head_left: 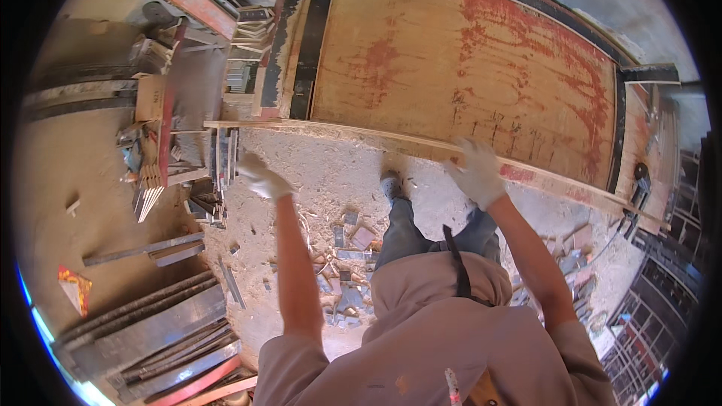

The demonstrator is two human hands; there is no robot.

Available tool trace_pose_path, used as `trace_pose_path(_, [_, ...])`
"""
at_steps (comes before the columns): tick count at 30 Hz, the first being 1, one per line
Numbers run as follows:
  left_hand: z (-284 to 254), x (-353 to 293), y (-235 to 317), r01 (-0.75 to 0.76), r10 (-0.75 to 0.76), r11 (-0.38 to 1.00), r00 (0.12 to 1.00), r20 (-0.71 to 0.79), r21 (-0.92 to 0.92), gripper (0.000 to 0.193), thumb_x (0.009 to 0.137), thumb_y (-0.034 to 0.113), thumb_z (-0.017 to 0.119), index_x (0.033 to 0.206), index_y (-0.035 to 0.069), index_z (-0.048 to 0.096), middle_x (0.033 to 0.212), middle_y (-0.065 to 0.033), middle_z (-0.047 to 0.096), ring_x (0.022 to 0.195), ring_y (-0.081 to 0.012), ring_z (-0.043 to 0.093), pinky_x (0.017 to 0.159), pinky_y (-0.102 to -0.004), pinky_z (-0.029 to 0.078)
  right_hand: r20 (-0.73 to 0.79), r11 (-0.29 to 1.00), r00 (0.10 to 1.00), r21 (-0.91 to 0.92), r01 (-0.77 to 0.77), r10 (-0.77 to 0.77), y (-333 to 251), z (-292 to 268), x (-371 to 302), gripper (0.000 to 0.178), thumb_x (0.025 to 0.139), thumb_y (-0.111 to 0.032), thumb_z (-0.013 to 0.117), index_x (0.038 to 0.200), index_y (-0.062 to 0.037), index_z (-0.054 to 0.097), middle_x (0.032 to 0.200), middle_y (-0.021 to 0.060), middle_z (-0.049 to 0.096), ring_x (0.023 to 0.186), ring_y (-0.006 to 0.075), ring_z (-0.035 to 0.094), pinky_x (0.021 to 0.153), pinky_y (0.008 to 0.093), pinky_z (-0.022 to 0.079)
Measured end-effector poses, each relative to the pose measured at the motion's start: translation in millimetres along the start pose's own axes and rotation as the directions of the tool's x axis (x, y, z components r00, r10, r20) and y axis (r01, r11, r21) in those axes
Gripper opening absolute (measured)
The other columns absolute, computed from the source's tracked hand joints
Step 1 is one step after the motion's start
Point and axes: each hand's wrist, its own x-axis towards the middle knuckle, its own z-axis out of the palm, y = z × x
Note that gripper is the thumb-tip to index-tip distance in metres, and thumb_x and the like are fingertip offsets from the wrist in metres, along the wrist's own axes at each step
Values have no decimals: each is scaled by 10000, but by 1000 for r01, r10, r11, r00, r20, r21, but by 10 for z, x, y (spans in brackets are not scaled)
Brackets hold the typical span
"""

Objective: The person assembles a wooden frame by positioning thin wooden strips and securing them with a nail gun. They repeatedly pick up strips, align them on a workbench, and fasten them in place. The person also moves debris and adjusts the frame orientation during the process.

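Observation:
Both my hands wear white gloves. My right hand (477, 174) is at the near edge of a large workbench board (406, 53), its thumb apart from the fingers. Its fingertips overlap a long thin wooden strip (353, 132) that runs along that edge; whether they touch it is unclear. My left hand (263, 177) reaches out beside a bundle of narrow dark strips (222, 152) standing left of the bench. The left fingers are blurred, so their grip does not show. The tan bench board carries red stains and dark bars along its sides.
Stacked planks (150, 331) lie at the lower left, with a pile of cut wooden pieces (252, 30) farther up. Broken offcuts (350, 237) litter the floor around my feet. A black tool (639, 184) sits at the bench's right end, near dark metal racks (662, 286).

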Motion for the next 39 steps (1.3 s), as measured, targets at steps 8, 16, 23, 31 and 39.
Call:
trace_pose_path(8, [330,1841,306,37,-52,842,999,-14,-538,988,861,900,327,945,-31,648,924,-186,648,906,-343,663,899,-536,555,541,956,805,-272,-108,245,-725,959,1082,473,842,-460,703,1111,-71,702,1110,177,722,1099,343,677,914,471,536])
trace_pose_path(16, [346,2022,34,107,56,874,947,317,-474,772,868,725,390,528,68,610,500,-136,577,584,-330,667,560,-504,598,431,959,883,-277,-69,188,-653,1035,1031,435,819,-451,723,1059,-88,719,997,156,747,963,356,725,807,496,576])
trace_pose_path(23, [444,1980,288,342,-137,724,922,361,-599,822,853,826,384,581,77,585,605,-126,626,475,-264,606,523,-448,582,435,965,871,-221,-144,229,-743,1005,1068,411,833,-465,719,1047,-115,741,992,150,752,974,350,726,815,495,576])
trace_pose_path(31, [539,2303,306,246,-93,926,883,459,-287,634,942,630,390,863,53,643,805,-107,637,800,-279,630,760,-465,541,418,991,898,-72,-116,135,-914,838,931,231,801,-326,720,898,-130,795,855,117,764,847,324,749,717,485,587])
trace_pose_path(39, [215,926,-483,-202,-35,939,750,661,279,480,1102,319,350,1196,-12,684,1191,-83,697,1199,-263,626,1056,-463,496,-34,898,917,222,-381,397,-91,708,-812,325,935,-423,595,1070,-157,724,1029,88,719,982,294,699,813,430,555])
